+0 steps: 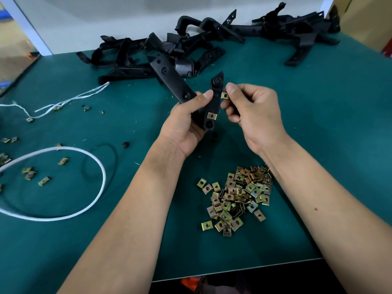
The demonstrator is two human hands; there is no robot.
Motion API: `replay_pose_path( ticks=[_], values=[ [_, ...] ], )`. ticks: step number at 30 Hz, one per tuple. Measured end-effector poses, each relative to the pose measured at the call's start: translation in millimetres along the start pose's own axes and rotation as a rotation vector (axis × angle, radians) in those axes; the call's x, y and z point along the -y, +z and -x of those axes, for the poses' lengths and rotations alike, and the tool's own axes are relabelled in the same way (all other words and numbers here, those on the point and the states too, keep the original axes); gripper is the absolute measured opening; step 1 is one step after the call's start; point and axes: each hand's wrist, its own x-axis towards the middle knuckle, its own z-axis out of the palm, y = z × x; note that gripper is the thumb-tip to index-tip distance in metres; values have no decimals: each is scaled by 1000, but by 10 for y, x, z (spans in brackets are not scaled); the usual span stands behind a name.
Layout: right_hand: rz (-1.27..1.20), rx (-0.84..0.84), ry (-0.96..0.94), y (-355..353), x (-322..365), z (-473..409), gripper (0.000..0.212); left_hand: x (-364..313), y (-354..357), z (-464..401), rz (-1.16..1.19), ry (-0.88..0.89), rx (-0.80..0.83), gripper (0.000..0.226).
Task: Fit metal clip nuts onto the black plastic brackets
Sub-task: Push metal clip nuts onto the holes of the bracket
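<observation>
Forearms raised, hands: left (pixel 186 122) grips bracket (pixel 214 102), right (pixel 252 115) pinches clip nut (pixel 224 95).

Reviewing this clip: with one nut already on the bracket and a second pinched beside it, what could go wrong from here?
1. The right hand pinches the clip nut by fingertips only; it may slip and fall onto the green table.
2. It may go on crooked, unlike the seated clip nut.
3. The left hand grips the black bracket low, so its top could twist when pushed.
</observation>
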Motion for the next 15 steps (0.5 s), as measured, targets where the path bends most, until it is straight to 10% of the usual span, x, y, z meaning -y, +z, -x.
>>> replay_pose_path(
  ticks=[15],
  values=[
    [-61, -19, 66, -11, -16, -2, 11, 35, 46, -10, 19, 25, -50, 32]
  ],
)
